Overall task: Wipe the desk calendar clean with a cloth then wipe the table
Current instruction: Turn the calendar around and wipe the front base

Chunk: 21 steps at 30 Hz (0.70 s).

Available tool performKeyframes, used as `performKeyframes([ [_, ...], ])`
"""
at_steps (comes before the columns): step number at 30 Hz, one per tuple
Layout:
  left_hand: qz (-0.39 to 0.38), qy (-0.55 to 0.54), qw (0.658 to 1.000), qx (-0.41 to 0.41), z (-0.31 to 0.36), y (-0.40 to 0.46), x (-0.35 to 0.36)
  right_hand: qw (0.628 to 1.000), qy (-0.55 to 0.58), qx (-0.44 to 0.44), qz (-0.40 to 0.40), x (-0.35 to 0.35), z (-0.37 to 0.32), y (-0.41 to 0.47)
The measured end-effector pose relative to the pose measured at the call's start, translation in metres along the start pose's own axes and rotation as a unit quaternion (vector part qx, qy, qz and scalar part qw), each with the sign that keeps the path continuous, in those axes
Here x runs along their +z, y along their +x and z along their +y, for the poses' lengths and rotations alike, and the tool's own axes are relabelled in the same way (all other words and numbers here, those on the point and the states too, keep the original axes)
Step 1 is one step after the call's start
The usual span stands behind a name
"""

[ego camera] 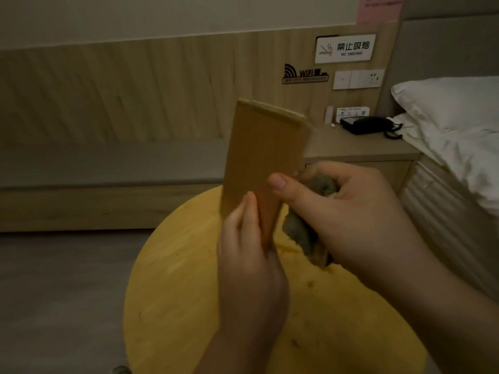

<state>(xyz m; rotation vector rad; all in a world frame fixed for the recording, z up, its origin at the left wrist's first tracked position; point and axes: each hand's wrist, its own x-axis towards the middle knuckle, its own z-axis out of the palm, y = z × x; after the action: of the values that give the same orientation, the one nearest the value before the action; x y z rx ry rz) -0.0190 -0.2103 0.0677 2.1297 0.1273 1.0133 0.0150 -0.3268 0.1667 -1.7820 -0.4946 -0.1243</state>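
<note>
- The desk calendar [266, 157] is held upright in the air above the round yellow counter [189, 306], tilted a little to the right; only its plain brown back shows, so the printed pages are hidden, save for a pale strip of edges along its top
- The left hand [248, 255] grips the calendar's lower edge; its fingers [249, 209] lie flat on the brown back, closed on the card; the thumb is hidden behind the card
- The right hand [343, 211] holds a crumpled grey cloth [302, 233], bunched in the palm and pressed to the calendar's right edge; its thumb rests on the brown face, the other fingers curl round the cloth and are mostly out of sight
- Part of the cloth hangs below the right hand, just above the counter; whether it touches the top cannot be told
- The counter shows small dark specks and smears near the cloth; its near rim is cut off by the bottom edge
- Behind, a nightstand [359, 149] carries a black telephone [367, 125]; the small items beside it are too blurred to name
- A white pillow [453, 103] lies on the bed at right, cut off by the edge; the room is dim
</note>
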Motion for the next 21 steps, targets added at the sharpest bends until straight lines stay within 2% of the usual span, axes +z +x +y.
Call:
performKeyframes([
  [2,0.022,-0.07,0.997,-0.037,-0.007,0.014,-0.013,0.998,0.04,0.036,-0.019,-0.007,-0.004,0.001],
  [4,0.004,-0.174,0.978,-0.114,-0.018,0.029,-0.029,0.986,0.103,0.128,0.001,-0.018,0.001,0.003],
  [7,-0.034,-0.327,0.915,-0.234,-0.043,0.046,-0.054,0.926,0.276,0.249,0.062,-0.033,0.026,0.005],
  [9,-0.057,-0.411,0.862,-0.291,-0.059,0.051,-0.065,0.888,0.373,0.26,0.074,-0.043,0.045,0.005],
  [11,-0.078,-0.488,0.806,-0.327,-0.073,0.052,-0.069,0.881,0.401,0.245,0.064,-0.049,0.061,0.0],
  [13,-0.088,-0.544,0.753,-0.36,-0.081,0.049,-0.069,0.898,0.369,0.225,0.082,-0.053,0.074,-0.004],
  [15,-0.102,-0.571,0.721,-0.38,-0.088,0.046,-0.066,0.937,0.272,0.17,0.136,-0.054,0.085,-0.006],
  [17,-0.109,-0.579,0.71,-0.386,-0.094,0.044,-0.063,0.975,0.102,0.077,0.182,-0.053,0.093,-0.008],
  [18,-0.108,-0.579,0.71,-0.385,-0.095,0.043,-0.063,0.98,0.019,0.028,0.194,-0.052,0.095,-0.009],
  [21,-0.139,-0.592,0.714,-0.347,-0.095,0.039,-0.063,0.969,-0.134,-0.097,0.18,-0.051,0.097,-0.008],
])
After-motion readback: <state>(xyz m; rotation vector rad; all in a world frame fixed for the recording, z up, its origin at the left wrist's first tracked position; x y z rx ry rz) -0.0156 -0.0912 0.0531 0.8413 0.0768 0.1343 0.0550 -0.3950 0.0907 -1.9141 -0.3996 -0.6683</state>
